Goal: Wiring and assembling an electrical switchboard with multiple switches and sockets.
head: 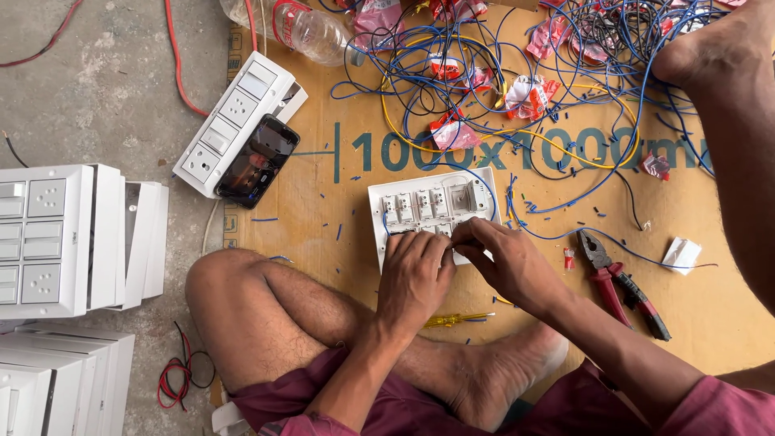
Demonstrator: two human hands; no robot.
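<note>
A white switch plate (432, 203) lies back side up on brown cardboard (323, 210), its switch modules and a blue wire showing. My left hand (414, 278) rests on the plate's near edge with the fingers curled over it. My right hand (504, 262) is beside it, fingertips pinched on something small at the plate's near edge; what it pinches is hidden. A small yellow screwdriver (456, 320) lies just below my hands, by my foot.
Red-handled pliers (617, 282) lie to the right. A tangle of blue and yellow wires (517, 97) and red wrappers covers the far cardboard. A switchboard with a phone (257, 160) on it lies left; white switchboards (64, 242) are stacked at far left. A plastic bottle (315, 32) lies above.
</note>
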